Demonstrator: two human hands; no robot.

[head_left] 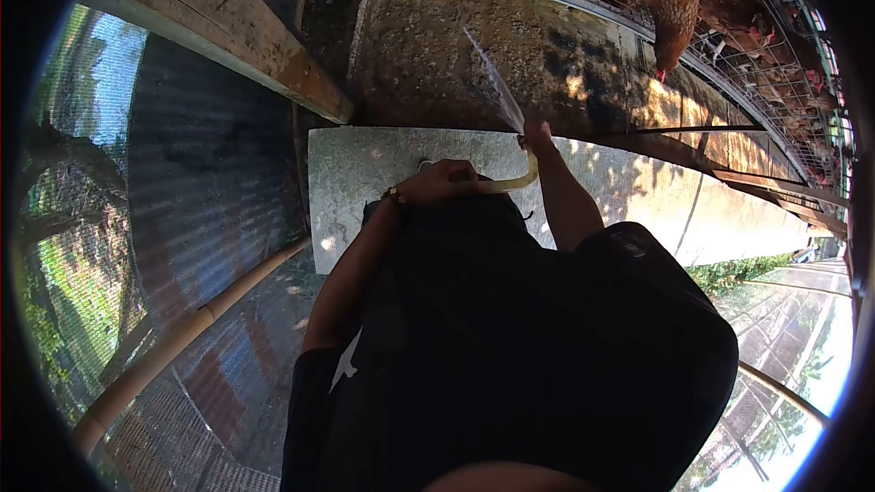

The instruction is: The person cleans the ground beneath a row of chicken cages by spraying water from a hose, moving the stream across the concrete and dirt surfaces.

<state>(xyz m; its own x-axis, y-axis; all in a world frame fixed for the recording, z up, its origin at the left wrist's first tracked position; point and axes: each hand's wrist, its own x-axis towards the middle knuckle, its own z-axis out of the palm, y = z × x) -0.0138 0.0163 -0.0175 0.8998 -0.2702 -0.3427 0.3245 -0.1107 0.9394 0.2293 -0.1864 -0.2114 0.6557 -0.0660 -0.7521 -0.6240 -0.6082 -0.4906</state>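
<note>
Hen shed, concrete slab underfoot. Pale hose runs between hands, before the dark shirt: left hand fingers wrapped round it, right hand fingers clenched at its end; water jets toward dirty ground near caged hens.

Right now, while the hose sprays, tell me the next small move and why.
Probably swing the right hand slightly sideways: it holds the spraying end of the hose, and the water jet points at one narrow strip of brown ground. The left hand holds the hose further back.
</note>
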